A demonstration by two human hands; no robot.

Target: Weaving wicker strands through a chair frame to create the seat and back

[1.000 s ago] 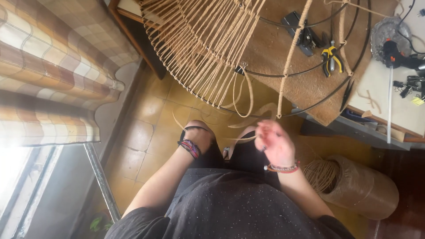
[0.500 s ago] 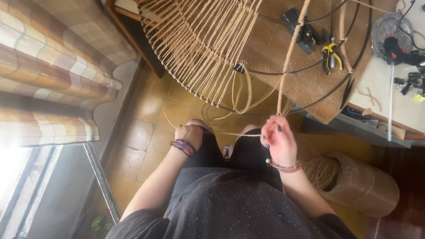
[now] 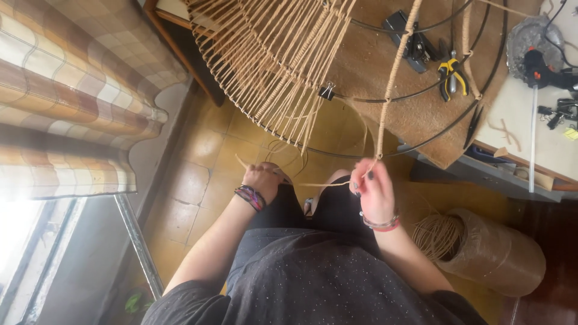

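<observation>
Two hands (image 3: 319, 183) on tan cord (image 3: 325, 184)

1. Floor (image 3: 198, 174): worn yellow-brown tiles.
2. Left of the floor, a checked curtain (image 3: 66, 102) in brown, cream and orange hangs over a window (image 3: 24, 253); bright daylight comes through below it.
3. A metal bar (image 3: 137, 238) slants beside the window.
4. Table (image 3: 518, 120), white-topped, stands far right of the curtain.

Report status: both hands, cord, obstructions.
Left hand and right hand each grip thin tan woven cord, taut between them. Round wire frame above; nothing obstructing.
</observation>
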